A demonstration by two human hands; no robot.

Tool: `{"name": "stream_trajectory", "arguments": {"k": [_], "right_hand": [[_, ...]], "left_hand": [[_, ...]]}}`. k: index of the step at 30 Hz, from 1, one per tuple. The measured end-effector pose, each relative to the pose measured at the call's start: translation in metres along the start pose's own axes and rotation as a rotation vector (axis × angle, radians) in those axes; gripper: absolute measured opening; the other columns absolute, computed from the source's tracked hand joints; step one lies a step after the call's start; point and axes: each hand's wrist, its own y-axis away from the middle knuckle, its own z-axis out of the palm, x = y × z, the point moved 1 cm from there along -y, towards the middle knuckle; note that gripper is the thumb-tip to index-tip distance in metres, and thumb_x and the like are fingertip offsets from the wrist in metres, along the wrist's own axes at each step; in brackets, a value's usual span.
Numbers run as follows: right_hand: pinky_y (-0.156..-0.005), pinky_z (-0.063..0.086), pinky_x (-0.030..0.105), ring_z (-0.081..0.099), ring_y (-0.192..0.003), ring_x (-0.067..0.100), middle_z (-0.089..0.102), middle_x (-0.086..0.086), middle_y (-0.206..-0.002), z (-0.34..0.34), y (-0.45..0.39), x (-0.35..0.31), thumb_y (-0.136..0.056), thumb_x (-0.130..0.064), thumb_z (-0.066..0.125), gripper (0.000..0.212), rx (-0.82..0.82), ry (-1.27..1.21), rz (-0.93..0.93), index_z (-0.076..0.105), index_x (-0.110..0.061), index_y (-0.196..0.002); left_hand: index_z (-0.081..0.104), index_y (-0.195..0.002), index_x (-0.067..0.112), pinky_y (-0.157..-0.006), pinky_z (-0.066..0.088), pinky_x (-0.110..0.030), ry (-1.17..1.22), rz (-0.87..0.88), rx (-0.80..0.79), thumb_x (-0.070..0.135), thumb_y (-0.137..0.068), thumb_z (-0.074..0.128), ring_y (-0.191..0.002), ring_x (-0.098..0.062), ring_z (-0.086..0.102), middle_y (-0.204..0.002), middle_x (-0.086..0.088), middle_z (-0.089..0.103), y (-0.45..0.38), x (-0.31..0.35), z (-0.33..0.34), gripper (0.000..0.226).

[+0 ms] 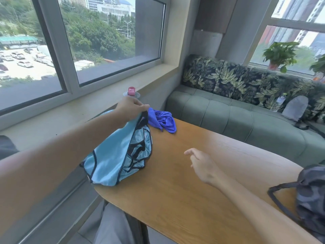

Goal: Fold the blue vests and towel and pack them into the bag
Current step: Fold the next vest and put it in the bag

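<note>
The light blue mesh vests with dark trim (119,152) hung in a loose, crumpled bunch at the left edge of the oval wooden table (193,182), their lower folds sagging onto the tabletop and partly over its rim. My left hand (131,108) was stretched forward with the arm nearly straight, fingers and thumb pinched on the dark edging at the top of the bunch. Just beyond it, the royal blue towel (162,121) lay rumpled on the far end of the table. My right hand (202,164) hovered above the bare wood, fingers loosely spread and holding nothing. The grey camouflage drawstring bag (311,199) sat at the table's right edge, well apart from the vests.
</note>
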Motion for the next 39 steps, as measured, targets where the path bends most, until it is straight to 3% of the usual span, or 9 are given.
{"name": "stream_trajectory", "arguments": {"k": [5, 9, 12, 16, 21, 26, 31, 35, 39], "right_hand": [[-0.09, 0.042, 0.032, 0.056, -0.12, 0.02, 0.053, -0.003, -0.125, -0.03, 0.018, 0.035, -0.104, -0.018, 0.026, 0.04, 0.066, -0.042, 0.068, 0.056, -0.026, -0.129], [-0.078, 0.043, 0.027, 0.059, -0.102, 0.018, 0.053, -0.006, -0.111, -0.052, 0.038, 0.067, -0.106, -0.015, 0.029, 0.039, 0.12, -0.152, 0.122, 0.057, -0.024, -0.131], [-0.098, 0.048, 0.04, 0.058, -0.097, 0.02, 0.053, -0.009, -0.093, -0.068, 0.055, 0.092, -0.103, -0.012, 0.034, 0.037, 0.182, -0.232, 0.189, 0.065, -0.029, -0.113], [-0.102, 0.043, 0.036, 0.051, -0.122, 0.018, 0.055, -0.006, -0.127, -0.089, 0.075, 0.12, -0.089, -0.038, 0.044, 0.04, 0.213, -0.264, 0.102, 0.055, -0.046, -0.127], [-0.121, 0.027, 0.048, 0.031, -0.145, 0.019, 0.031, -0.012, -0.154, -0.109, 0.083, 0.147, -0.101, -0.032, 0.058, 0.071, 0.384, -0.302, 0.096, 0.016, -0.036, -0.158], [-0.124, 0.016, 0.045, 0.014, -0.151, 0.016, 0.015, -0.007, -0.166, -0.143, 0.088, 0.168, -0.098, -0.047, 0.06, 0.087, 0.539, 0.026, 0.037, 0.003, -0.031, -0.161], [-0.107, 0.03, 0.027, 0.035, -0.135, 0.002, 0.044, -0.02, -0.144, -0.156, 0.081, 0.15, -0.092, -0.02, 0.069, 0.064, 0.354, 0.096, -0.188, 0.038, -0.041, -0.145], [-0.074, 0.036, 0.002, 0.058, -0.096, 0.003, 0.063, -0.019, -0.107, -0.142, 0.085, 0.139, -0.098, -0.01, 0.051, 0.032, 0.293, 0.063, -0.107, 0.052, -0.038, -0.114], [-0.067, 0.038, 0.008, 0.055, -0.083, -0.003, 0.062, -0.017, -0.092, -0.132, 0.094, 0.149, -0.096, -0.011, 0.049, 0.02, 0.491, -0.015, 0.028, 0.058, -0.027, -0.104]], "left_hand": [[0.074, -0.088, 0.003, -0.048, 0.032, -0.021, 0.099, 0.105, -0.199, 0.034, -0.09, 0.079, -0.055, -0.017, 0.038, -0.064, -0.004, 0.05, 0.029, 0.063, 0.066, 0.032], [0.064, -0.074, 0.009, -0.044, 0.035, -0.017, 0.219, 0.139, -0.295, 0.027, -0.091, 0.078, -0.041, -0.013, 0.036, -0.046, 0.005, 0.042, 0.056, 0.111, 0.12, 0.029], [0.056, -0.068, 0.012, -0.04, 0.037, -0.015, 0.358, 0.139, -0.337, 0.02, -0.094, 0.075, -0.034, -0.007, 0.036, -0.039, 0.009, 0.041, 0.068, 0.151, 0.149, 0.033], [0.054, -0.075, 0.011, -0.038, 0.038, -0.016, 0.546, 0.127, -0.373, 0.013, -0.099, 0.067, -0.03, -0.009, 0.042, -0.05, 0.003, 0.047, 0.07, 0.197, 0.168, 0.027], [0.062, -0.117, 0.0, -0.049, 0.055, -0.021, 0.594, 0.057, -0.418, 0.015, -0.104, 0.059, -0.048, -0.008, 0.067, -0.063, 0.0, 0.07, 0.06, 0.225, 0.182, 0.021], [0.072, -0.107, 0.003, -0.087, 0.061, -0.038, 0.263, 0.065, -0.58, 0.049, -0.069, 0.09, -0.093, -0.024, 0.075, -0.108, -0.01, 0.075, 0.043, 0.226, 0.204, 0.062], [0.072, -0.108, 0.0, -0.091, 0.06, -0.038, 0.169, 0.132, -0.752, 0.034, -0.09, 0.077, -0.09, -0.023, 0.074, -0.103, -0.013, 0.077, 0.046, 0.238, 0.21, 0.039], [0.071, -0.107, -0.001, -0.068, 0.06, -0.022, 0.358, 0.2, -0.529, 0.017, -0.096, 0.072, -0.072, -0.01, 0.07, -0.089, -0.006, 0.072, 0.03, 0.247, 0.224, 0.022], [0.054, -0.135, 0.01, -0.086, 0.045, -0.026, 0.21, 0.25, -0.546, 0.01, -0.1, 0.059, -0.11, -0.019, 0.05, -0.12, -0.004, 0.051, 0.031, 0.224, 0.254, 0.035]]}}
